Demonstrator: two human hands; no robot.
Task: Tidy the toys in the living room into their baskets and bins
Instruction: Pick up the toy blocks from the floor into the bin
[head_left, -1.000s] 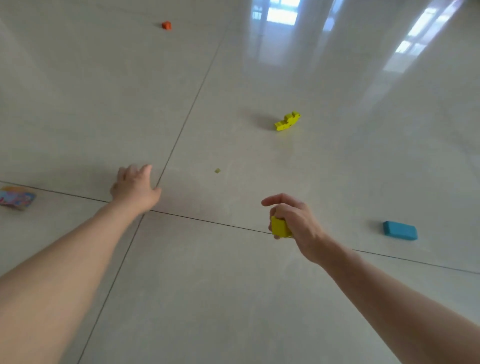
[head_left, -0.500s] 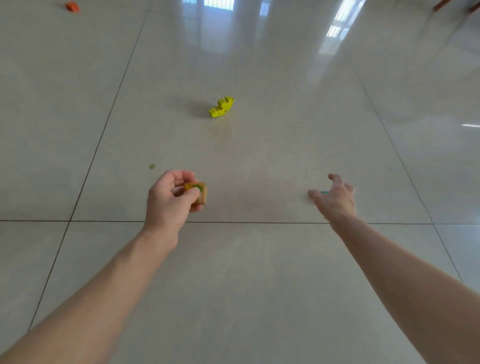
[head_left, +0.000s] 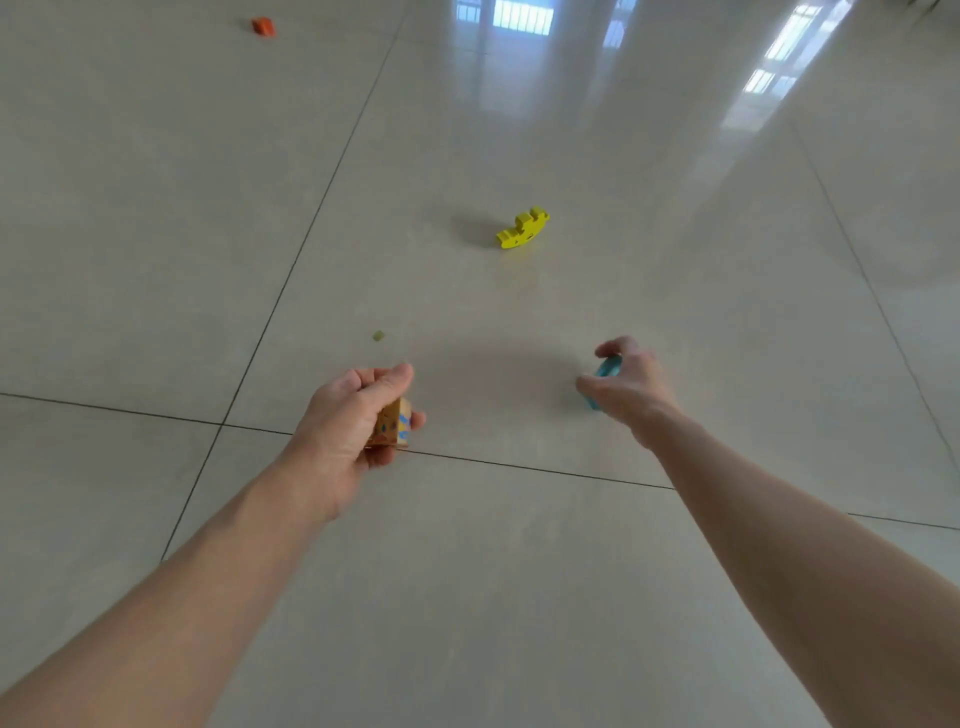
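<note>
— Wooden, that block (head_left: 393, 429) in the left hand (head_left: 353, 423)? Printed faces, orange and blue.

— Looks so. The fingers curl round it and the thumb lies over the top, so it is firmly held, clear of the tiled floor (head_left: 156, 208).

— And the right hand (head_left: 631, 382)?

— Its fingers and thumb close round a blue piece (head_left: 602, 370), mostly hidden behind the hand. I cannot tell whether it has left the floor.

— What remains out?

— A yellow boat-shaped toy (head_left: 523, 230) well ahead, an orange piece (head_left: 263, 26) far off at the upper left, and a tiny green scrap (head_left: 378, 336) just beyond the left hand. No basket or bin shows.

— What might go wrong?

— With both hands full, reaching for the yellow toy would likely mean loosening one grip, and a block dropped on that glossy tile would probably skid away. The green scrap is small and pale; it could easily be overlooked.

— Any writing?

— None legible. The block's print is pattern only, as far as I can see.
</note>
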